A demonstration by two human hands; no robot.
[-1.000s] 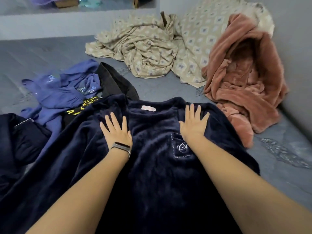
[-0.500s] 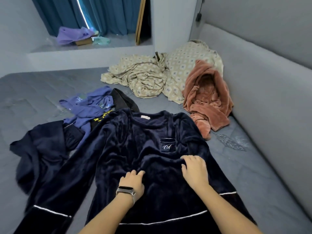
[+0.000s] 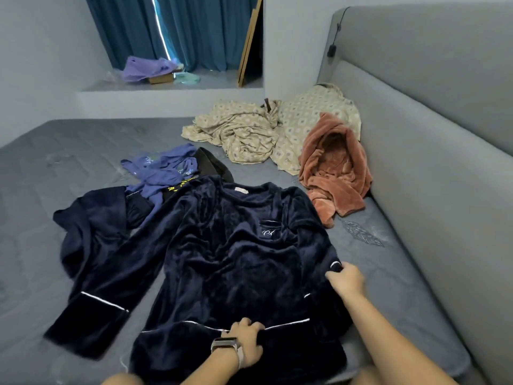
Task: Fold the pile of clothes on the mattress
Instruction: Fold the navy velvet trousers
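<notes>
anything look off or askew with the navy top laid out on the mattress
Slightly. The navy top lies face up but isn't smooth: its body is rumpled, and one sleeve splays out over the mattress while the other is bunched in the right hand. The left hand pinches the hem. No damage shows.

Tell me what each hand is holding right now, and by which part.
Both hold the navy top: left hand grips its bottom hem, right hand its sleeve cuff.
</notes>
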